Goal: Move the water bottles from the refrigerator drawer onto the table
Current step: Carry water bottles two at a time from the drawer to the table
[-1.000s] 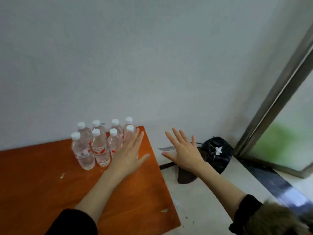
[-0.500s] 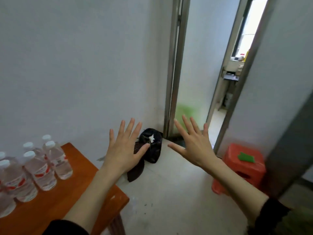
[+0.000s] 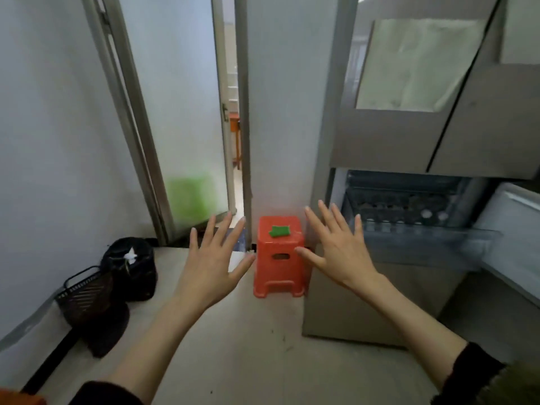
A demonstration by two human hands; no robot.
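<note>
Now-visible drawer (image 3: 409, 217), seemingly holding bottles, lies beyond spread right fingers (image 3: 327, 213).

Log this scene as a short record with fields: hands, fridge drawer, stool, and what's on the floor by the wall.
left hand: open, fingers spread, empty
right hand: open, fingers spread, empty
refrigerator drawer: pulled open, bottle caps visible inside
stool: orange, beside the refrigerator, green item on top
floor by wall: black bag, dark basket

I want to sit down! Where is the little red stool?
The red stool stands on the floor in mid-view, between the open hands, against the wall right beside the refrigerator.
</note>
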